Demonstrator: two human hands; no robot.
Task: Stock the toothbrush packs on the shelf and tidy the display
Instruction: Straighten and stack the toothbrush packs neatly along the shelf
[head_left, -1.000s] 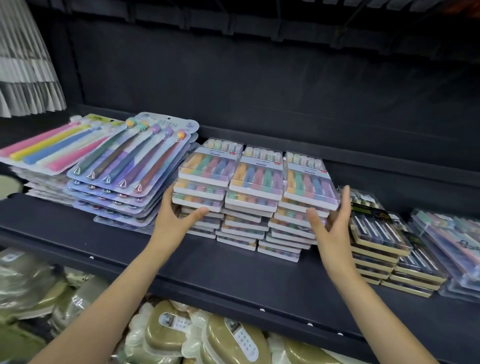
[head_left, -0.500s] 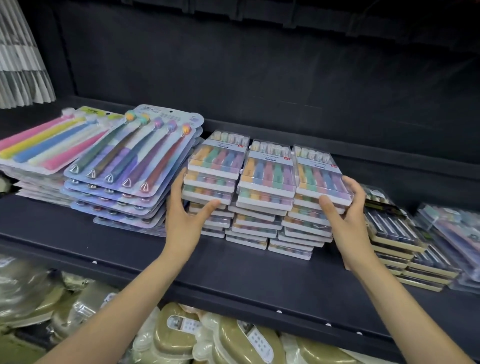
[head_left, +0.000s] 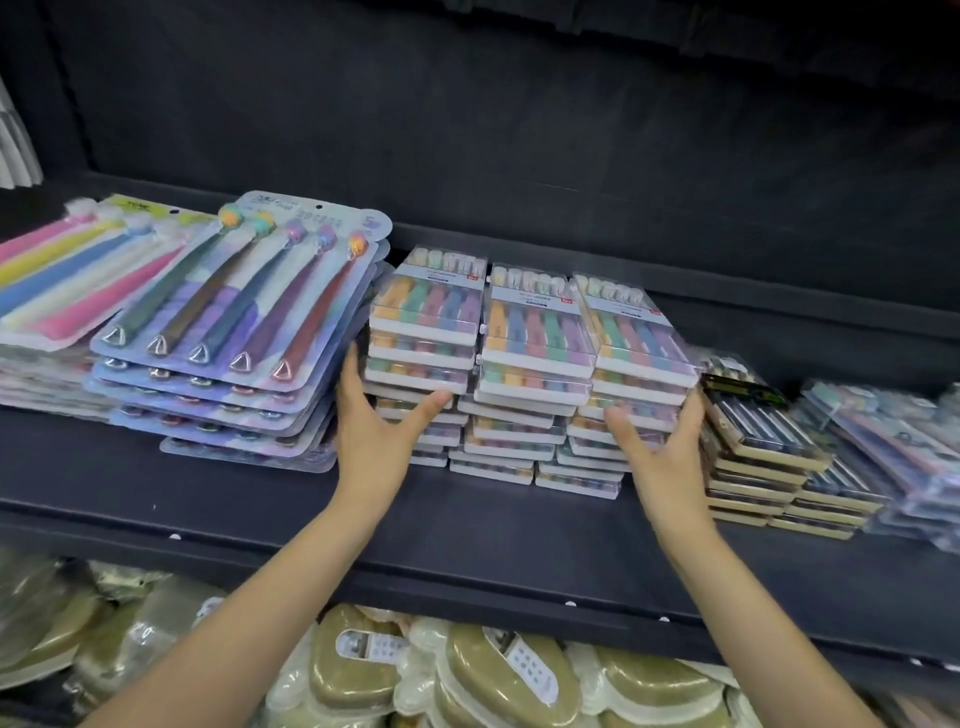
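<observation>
Three side-by-side stacks of clear-lidded toothbrush packs (head_left: 535, 332) with pastel brushes stand on the dark shelf (head_left: 260, 493). My left hand (head_left: 379, 426) cups the front left corner of the left stack, fingers along its side and thumb across its front. At the front right corner of the right stack, my right hand (head_left: 660, 452) presses the same way. Both hands are spread flat against the packs and lift nothing. The lower packs lie slightly staggered, sticking out toward me.
A pile of purple blister cards (head_left: 239, 312) touches the stacks' left side, with pink and yellow cards (head_left: 67, 280) beyond. Dark boxed packs (head_left: 763, 426) and clear packs (head_left: 893, 441) sit to the right. Olive bagged goods (head_left: 498, 670) fill the shelf below.
Both hands have closed in from beside the stacks until they press against the two outer stacks. The view has moved closer to the shelf.
</observation>
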